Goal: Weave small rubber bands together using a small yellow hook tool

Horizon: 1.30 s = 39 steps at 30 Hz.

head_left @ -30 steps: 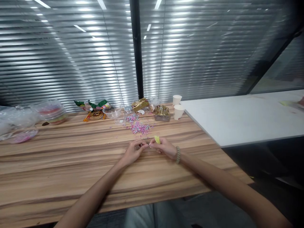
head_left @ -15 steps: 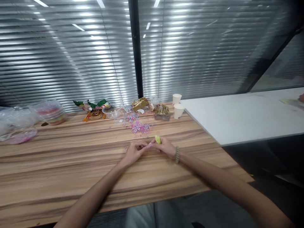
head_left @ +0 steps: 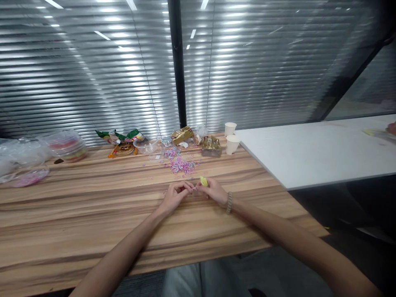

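My left hand [head_left: 175, 196] and my right hand [head_left: 214, 192] meet above the wooden table [head_left: 93, 231], fingertips a short way apart. Both pinch a small pink piece [head_left: 194, 188] that spans the gap between them; its exact shape is too small to tell. A yellow item [head_left: 203, 181] is also at my right hand, sticking up by the index finger. Just beyond my hands lies a loose pile of small pink, purple and pale pieces [head_left: 182, 166], with more of them by a tipped clear container [head_left: 168, 144].
Behind the pile are gold packets [head_left: 211, 145], two paper cups [head_left: 232, 145], a clear bowl [head_left: 146, 145] and green snack bags [head_left: 133, 135]. Stacked plastic containers [head_left: 66, 145] and clear bags [head_left: 23, 154] sit left. At the far right, another person's hand [head_left: 391, 128] is over a white table [head_left: 312, 152].
My fingertips have drawn slightly apart, showing the pink piece between them. The yellow item has tilted and shifted a little left with my right hand.
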Available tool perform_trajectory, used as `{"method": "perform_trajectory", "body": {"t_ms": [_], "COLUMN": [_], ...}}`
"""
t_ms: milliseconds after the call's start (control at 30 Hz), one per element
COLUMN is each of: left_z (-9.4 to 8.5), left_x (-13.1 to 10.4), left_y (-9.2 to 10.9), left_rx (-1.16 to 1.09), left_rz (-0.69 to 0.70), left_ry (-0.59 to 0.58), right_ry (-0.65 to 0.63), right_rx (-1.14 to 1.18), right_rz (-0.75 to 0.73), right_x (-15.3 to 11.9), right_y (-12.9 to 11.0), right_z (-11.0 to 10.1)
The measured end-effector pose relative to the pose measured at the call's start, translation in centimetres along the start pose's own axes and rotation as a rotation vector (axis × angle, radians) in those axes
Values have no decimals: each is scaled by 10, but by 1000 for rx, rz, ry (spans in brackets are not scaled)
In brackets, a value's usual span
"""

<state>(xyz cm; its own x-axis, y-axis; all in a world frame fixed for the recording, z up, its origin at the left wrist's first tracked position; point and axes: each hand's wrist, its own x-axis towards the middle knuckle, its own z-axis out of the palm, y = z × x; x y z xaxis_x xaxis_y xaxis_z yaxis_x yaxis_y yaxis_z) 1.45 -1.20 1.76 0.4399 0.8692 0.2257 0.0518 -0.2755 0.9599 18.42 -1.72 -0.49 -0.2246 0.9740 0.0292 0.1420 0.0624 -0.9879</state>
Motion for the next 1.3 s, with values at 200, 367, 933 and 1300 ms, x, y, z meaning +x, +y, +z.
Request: {"method": "perform_trajectory", "body": {"t_ms": [200,367,933,1300], "left_z": [1,-2,-9,-12], "left_x": [3,5,5,5], "left_y": [-1,2,-13,-15], "left_rx": [-260,-379,-37,247], "left_rz": [-283,-370,-185,53], "left_ry": [-64,-91,118,48], "right_ry": [55,137,-220,-287], "right_rx": [-12,2,320,195], "right_rz": [-55,-141,-18,-25], "right_x": [1,3,-1,-2], "right_y": [-3,-1,4,-1], "right_z": [0,1,4,1]}}
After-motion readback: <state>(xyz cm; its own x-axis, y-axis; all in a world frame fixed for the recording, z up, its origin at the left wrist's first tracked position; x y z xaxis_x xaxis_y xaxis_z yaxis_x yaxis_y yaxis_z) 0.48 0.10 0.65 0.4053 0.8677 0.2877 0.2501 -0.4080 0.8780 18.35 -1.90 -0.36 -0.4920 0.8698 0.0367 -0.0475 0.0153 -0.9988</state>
